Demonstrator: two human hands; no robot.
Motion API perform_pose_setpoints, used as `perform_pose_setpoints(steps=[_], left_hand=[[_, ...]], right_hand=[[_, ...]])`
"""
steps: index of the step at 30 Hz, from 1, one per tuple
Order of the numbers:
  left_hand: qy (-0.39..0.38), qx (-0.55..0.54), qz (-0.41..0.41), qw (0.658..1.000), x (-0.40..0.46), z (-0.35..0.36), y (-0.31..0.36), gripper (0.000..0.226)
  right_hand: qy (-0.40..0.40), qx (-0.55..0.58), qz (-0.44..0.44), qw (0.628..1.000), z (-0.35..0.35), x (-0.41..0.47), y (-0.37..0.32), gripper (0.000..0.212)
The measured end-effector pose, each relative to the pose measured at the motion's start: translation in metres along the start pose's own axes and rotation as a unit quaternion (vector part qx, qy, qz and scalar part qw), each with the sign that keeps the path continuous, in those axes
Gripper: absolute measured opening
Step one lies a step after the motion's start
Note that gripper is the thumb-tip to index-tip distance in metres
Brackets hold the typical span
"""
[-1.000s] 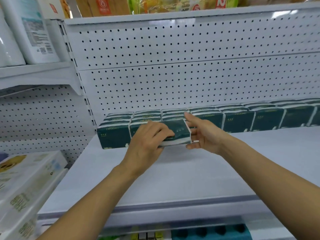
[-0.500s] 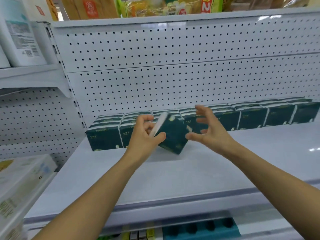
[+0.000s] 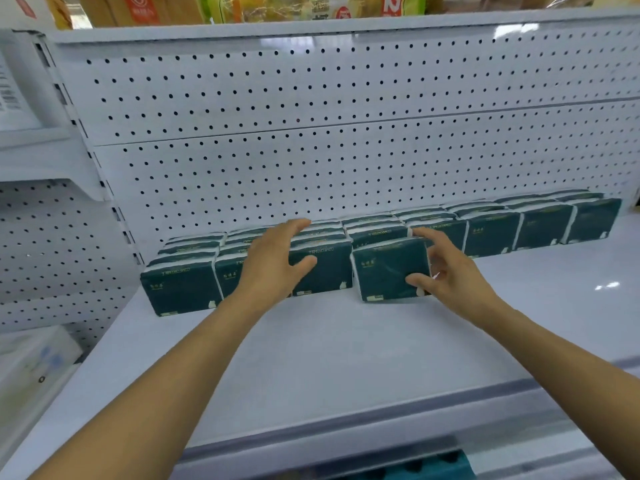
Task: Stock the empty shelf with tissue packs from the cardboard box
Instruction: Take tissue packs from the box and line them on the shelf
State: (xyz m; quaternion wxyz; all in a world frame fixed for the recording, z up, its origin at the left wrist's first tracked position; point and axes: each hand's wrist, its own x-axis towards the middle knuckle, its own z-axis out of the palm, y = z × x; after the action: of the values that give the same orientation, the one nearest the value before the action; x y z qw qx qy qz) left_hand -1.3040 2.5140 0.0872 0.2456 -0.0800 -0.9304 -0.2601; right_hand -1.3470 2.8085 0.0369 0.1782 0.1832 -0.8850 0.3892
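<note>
Dark green tissue packs (image 3: 491, 233) stand in rows along the back of the white shelf (image 3: 346, 358), deeper at the left end (image 3: 180, 289). One more dark green pack (image 3: 384, 271) stands upright at the front of the row, near the middle. My right hand (image 3: 457, 278) grips it, thumb on its front face and fingers round its right side and top. My left hand (image 3: 273, 261) lies with spread fingers over the neighbouring front packs to the left, thumb against a front face. The cardboard box is out of view.
A white pegboard wall (image 3: 311, 161) backs the shelf. An upper shelf (image 3: 311, 29) carries packaged goods. At the left, a neighbouring shelf unit holds pale packages (image 3: 31, 362). Teal items (image 3: 433, 465) show on the level below. The shelf's front half is bare.
The pack that my left hand held tilted half a second ago now stands upright in my right hand's grip. My left hand has let it go and moved onto the packs at the left.
</note>
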Motion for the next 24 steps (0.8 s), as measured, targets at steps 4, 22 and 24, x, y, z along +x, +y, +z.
perform_pose_setpoints(steps=[4,22,24], left_hand=[[-0.073,0.213,0.071,0.972,0.007,0.022,-0.017,0.073],[-0.04,0.307,0.09,0.946,0.019,0.049,-0.033,0.07],[-0.036,0.305,0.092,0.947,0.019,0.049,-0.033,0.069]], right_hand=[[0.018,-0.005,0.02,1.0,0.007,0.015,0.016,0.055],[0.037,-0.347,-0.067,0.935,0.039,0.05,0.003,0.059],[0.033,-0.355,-0.063,0.932,0.04,0.051,0.002,0.058]])
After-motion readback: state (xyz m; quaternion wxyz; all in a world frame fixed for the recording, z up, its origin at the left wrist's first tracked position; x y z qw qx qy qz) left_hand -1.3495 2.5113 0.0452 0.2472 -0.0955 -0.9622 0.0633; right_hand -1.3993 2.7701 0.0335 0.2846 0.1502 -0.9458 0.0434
